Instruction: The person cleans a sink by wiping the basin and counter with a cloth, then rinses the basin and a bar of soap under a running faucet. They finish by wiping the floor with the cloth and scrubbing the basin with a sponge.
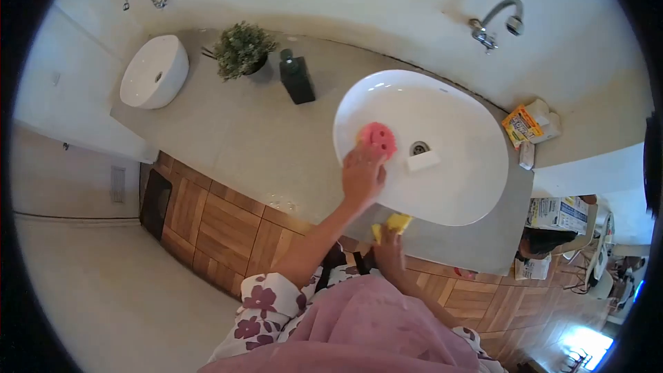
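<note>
My left hand reaches over the near left rim of a white oval sink. Its fingers grip a round pink scrubbing sponge with holes like a smiling face, held at the inner left wall. Lower down, by the counter's front edge, my right hand is closed on a yellow sponge; its fingers partly cover it. A white rectangular block lies in the basin, partly over the metal drain.
A wall faucet juts out above the sink. To the left stand a dark green bottle, a potted plant and a second white basin. An orange packet rests at the right. Drops wet the grey counter.
</note>
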{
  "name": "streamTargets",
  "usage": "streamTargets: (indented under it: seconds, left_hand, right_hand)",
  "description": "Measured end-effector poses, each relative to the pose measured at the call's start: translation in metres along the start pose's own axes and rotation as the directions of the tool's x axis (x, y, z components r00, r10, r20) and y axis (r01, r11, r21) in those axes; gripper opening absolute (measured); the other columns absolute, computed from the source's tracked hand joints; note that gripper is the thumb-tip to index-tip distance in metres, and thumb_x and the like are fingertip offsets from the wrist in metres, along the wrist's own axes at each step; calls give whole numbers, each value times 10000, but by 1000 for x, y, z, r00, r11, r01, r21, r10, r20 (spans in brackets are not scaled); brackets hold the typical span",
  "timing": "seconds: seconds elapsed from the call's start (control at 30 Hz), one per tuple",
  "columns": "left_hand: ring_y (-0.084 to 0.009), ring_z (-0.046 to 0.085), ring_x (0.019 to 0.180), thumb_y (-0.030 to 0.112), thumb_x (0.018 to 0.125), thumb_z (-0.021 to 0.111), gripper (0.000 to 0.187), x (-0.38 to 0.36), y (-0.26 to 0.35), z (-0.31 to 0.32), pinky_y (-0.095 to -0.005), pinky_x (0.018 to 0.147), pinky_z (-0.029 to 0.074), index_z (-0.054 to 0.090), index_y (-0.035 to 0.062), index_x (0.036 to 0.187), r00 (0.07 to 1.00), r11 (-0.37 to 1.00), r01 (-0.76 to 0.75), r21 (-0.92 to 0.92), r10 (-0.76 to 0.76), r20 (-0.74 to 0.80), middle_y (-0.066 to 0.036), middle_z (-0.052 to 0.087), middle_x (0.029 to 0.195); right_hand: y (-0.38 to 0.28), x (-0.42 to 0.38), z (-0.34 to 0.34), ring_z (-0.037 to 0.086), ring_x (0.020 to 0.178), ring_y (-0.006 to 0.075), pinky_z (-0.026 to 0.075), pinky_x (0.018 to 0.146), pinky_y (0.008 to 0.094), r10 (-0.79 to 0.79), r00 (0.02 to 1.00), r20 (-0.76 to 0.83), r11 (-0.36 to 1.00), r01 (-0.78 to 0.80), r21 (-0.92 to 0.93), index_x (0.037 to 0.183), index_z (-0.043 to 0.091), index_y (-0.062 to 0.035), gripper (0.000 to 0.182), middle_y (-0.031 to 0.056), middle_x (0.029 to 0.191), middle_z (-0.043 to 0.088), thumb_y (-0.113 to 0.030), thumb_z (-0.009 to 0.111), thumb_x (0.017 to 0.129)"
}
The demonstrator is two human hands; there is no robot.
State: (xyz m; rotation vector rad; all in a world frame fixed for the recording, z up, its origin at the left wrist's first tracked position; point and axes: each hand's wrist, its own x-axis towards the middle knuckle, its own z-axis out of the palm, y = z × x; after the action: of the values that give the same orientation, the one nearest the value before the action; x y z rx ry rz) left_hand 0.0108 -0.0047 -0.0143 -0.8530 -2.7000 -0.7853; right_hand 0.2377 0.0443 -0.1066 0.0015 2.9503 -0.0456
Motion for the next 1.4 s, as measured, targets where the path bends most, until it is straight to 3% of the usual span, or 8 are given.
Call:
streamTargets:
  seconds: [0.1, 0.17, 0.43, 0.5, 0.63, 0.77, 0.9, 1.4]
  left_hand:
    - [-336, 440, 1258, 182, 758, 642, 323, 1, 4, -1, -490, 1016, 353, 645, 78, 1065, 998, 997, -44, -68, 47, 48, -127, 566, 1252]
    - [-343, 417, 1281, 187, 760, 641, 325, 3, -5, -3, -494, 1028, 340, 641, 54, 1057, 994, 991, -69, -113, 78, 76, -143, 557, 1259]
    - [-342, 233, 1411, 221, 775, 642, 477, 8, -10, -11, -510, 1106, 247, 592, 58, 1221, 971, 982, -100, -159, 132, 200, -202, 364, 1449]
    - [-345, 232, 1412, 212, 760, 657, 527, 9, -10, -13, -522, 1099, 256, 572, 71, 1261, 975, 980, -100, -170, 131, 177, -195, 321, 1483]
    - [-350, 190, 1428, 217, 762, 656, 635, 11, -13, -14, -533, 1103, 240, 477, 75, 1355, 969, 973, -113, -202, 153, 192, -214, 223, 1525]
    - [-351, 154, 1440, 238, 777, 646, 645, 11, -14, -17, -530, 1120, 199, 459, 72, 1371, 957, 968, -123, -219, 174, 231, -231, 208, 1528]
    - [-369, 98, 1447, 277, 815, 579, 602, 11, -16, -12, -521, 1148, 102, 466, 55, 1363, 949, 963, -161, -216, 212, 234, -249, 234, 1513]
    - [-360, 135, 1441, 238, 790, 623, 664, 11, -15, -16, -551, 1119, 195, 417, 58, 1395, 947, 966, -151, -212, 203, 250, -250, 224, 1513]
  right_hand:
    - [-70, 58, -17, 445, 1178, 423, 372, 977, 535, 12, 999, 52, 945, -28, 327, 1315, 507, -47, 472, 238, 1274, 480, -252, 515, 890]
    - [-134, 108, 28, 513, 1068, 399, 442, 901, 515, 61, 954, -294, 845, 107, 524, 1280, 521, -21, 456, 213, 1172, 519, -240, 516, 880]
    - [-242, 226, -37, 580, 946, 337, 520, 778, 450, -252, 948, -192, 950, 280, 134, 1314, 472, -21, 470, 156, 1064, 530, -258, 520, 911]
    - [-242, 243, -37, 573, 994, 334, 501, 837, 452, -150, 983, -110, 659, 182, 730, 1294, 504, -43, 455, 140, 1100, 521, -263, 560, 898]
    - [-150, 267, -55, 507, 1106, 369, 436, 932, 480, 2, 778, -629, 776, 396, 492, 1296, 523, -106, 482, 152, 1279, 458, -175, 649, 836]
    - [-96, 296, -76, 481, 1164, 361, 407, 974, 477, 345, 870, -353, 897, -195, 396, 1277, 548, -137, 478, 164, 1297, 494, -197, 665, 817]
    - [-126, 317, -46, 454, 1191, 376, 392, 977, 487, 312, 925, -218, 920, -237, 311, 1293, 539, -161, 471, 155, 1322, 482, -213, 631, 834]
    - [-177, 229, -26, 475, 1176, 299, 390, 967, 479, -615, 788, -33, 741, 592, 316, 1304, 530, -169, 464, 111, 1392, 457, -217, 578, 845]
